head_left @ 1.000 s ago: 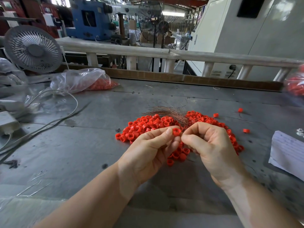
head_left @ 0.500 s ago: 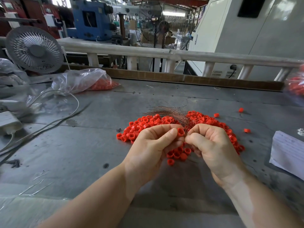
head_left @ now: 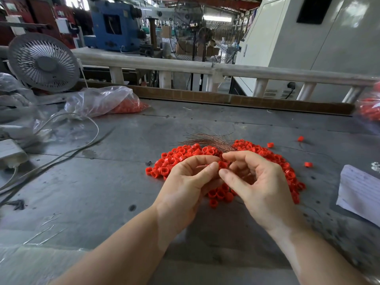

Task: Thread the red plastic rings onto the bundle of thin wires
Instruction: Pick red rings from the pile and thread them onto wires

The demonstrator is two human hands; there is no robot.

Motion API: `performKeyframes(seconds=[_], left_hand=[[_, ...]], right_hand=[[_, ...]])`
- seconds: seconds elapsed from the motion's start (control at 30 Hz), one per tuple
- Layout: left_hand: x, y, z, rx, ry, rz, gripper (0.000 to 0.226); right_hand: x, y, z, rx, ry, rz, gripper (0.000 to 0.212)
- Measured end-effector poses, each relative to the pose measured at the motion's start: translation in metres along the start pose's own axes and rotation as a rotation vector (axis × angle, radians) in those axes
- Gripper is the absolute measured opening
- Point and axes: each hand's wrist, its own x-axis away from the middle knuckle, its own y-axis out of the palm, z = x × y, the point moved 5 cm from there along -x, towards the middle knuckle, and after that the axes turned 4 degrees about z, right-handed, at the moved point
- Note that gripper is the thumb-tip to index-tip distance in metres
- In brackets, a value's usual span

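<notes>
Holding their two bare hands close together over the grey metal counter (head_left: 86,182), a person works above a big pile of small red plastic rings (head_left: 181,155). The left hand (head_left: 185,188) has its fingers curled, and its thumb and first finger pinch one small red plastic ring (head_left: 223,164). The right hand (head_left: 259,186) is just beside it, fingers bent and a little spread; its fingertips sit at the near end of the bundle of thin brown wires (head_left: 207,139), but I cannot tell if it really grips them. The wires fan out away from the hands, over the back of the pile. A few loose red rings (head_left: 270,145) lie apart on the right. A clear plastic bag with more red rings (head_left: 107,102) lies far left, near a grey round fan (head_left: 43,62). A white paper sheet (head_left: 359,190) sits at the right edge
</notes>
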Motion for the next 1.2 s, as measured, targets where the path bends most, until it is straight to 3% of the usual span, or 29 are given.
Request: performKeyframes(seconds=[0.4, 0.8, 1.2], left_hand=[[0.0034, 0.0016, 0.0033, 0.007, -0.063, -0.051, 0.023], [0.0026, -0.0042, 0.0027, -0.176, 0.001, 0.034, 0.003], [0.0039, -0.0036, 0.0058, -0.131, -0.068, 0.002, 0.011]], right_hand=[[-0.0016, -0.0047, -0.004, -0.049, 0.005, 0.041, 0.026], [-0.0012, -0.004, -0.0058, -0.032, -0.016, 0.03, 0.025], [-0.0005, -0.0027, -0.0054, -0.045, -0.018, -0.002, 0.025]])
